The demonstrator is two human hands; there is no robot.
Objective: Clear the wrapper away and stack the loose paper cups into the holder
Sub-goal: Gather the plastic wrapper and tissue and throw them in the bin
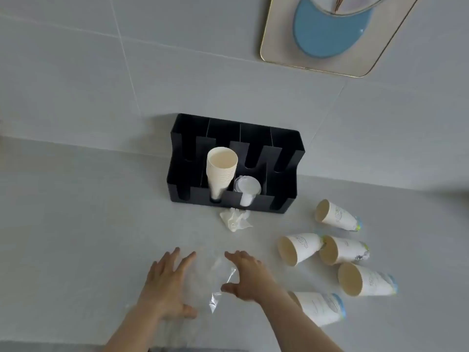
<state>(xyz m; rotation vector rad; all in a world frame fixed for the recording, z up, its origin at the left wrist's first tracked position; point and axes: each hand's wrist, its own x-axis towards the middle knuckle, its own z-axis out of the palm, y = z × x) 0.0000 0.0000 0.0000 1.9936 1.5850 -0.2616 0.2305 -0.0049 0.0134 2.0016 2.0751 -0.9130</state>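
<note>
A clear plastic wrapper (215,278) lies flat on the grey counter between my hands. My left hand (167,283) rests on its left side with fingers spread. My right hand (245,275) touches its right side, fingers apart. The black cup holder (279,158) stands against the wall, with a stack of paper cups (221,171) leaning in one slot and white lids (247,189) in the slot beside it. Several loose paper cups lie on their sides at the right: one (335,215), another (299,247), a third (342,250), and others nearer me (365,280).
A crumpled white tissue (234,219) lies just in front of the holder. A gold-rimmed tray (279,47) with a blue dish (327,34) hangs in view at the upper right. One loose cup (319,307) lies right next to my right forearm.
</note>
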